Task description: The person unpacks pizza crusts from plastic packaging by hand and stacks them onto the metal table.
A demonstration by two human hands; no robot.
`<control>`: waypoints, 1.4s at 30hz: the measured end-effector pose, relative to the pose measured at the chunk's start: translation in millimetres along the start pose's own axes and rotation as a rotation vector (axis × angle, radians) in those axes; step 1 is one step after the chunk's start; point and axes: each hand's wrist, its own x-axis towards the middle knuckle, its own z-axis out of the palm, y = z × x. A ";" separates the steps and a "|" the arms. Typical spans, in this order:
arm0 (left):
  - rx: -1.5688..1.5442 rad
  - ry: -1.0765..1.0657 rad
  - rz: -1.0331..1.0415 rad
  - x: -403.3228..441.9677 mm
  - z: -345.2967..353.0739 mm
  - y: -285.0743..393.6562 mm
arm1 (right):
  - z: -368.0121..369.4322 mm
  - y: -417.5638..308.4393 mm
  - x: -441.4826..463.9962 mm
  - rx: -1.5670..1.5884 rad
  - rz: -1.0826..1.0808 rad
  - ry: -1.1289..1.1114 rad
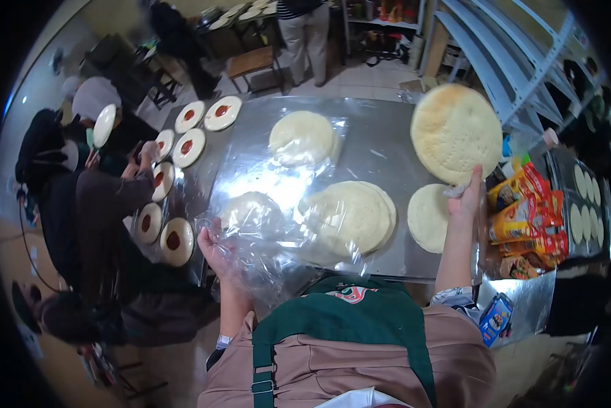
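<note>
My right hand (466, 197) grips the lower edge of a round, browned pizza crust (456, 134), raised with its pricked face toward me. Below it, a paler crust (428, 217) lies on the metal table, partly hidden by my forearm. My left hand (214, 250) is closed on crumpled clear plastic wrap (258, 262) at the table's near left. This film spreads over the middle of the table. A stack of crusts (353, 217) lies partly under it, with one crust (251, 214) to the left and another (302, 138) farther back, also in plastic.
Several crusts with red sauce (188, 147) line the table's left side, where a co-worker (111, 197) holds a white one up. Orange and yellow pouches (526, 211) stand at the right edge, near a tray of small dough rounds (581, 221). Metal shelving (506, 64) rises behind.
</note>
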 end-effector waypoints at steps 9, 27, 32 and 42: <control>0.472 -0.130 0.022 -85.6 -122.7 36.5 | -2.2 142.9 -7.3 -0.032 0.833 0.019; 1.872 0.278 -0.152 -151.9 -124.0 55.2 | 92.4 240.0 0.5 -0.715 0.823 -0.700; 2.089 0.320 -0.194 -148.7 -153.7 55.4 | 127.1 197.2 -10.0 0.035 0.907 -0.533; 1.910 0.078 0.053 -116.9 -344.5 43.5 | 176.7 146.2 -79.3 0.306 0.846 -0.837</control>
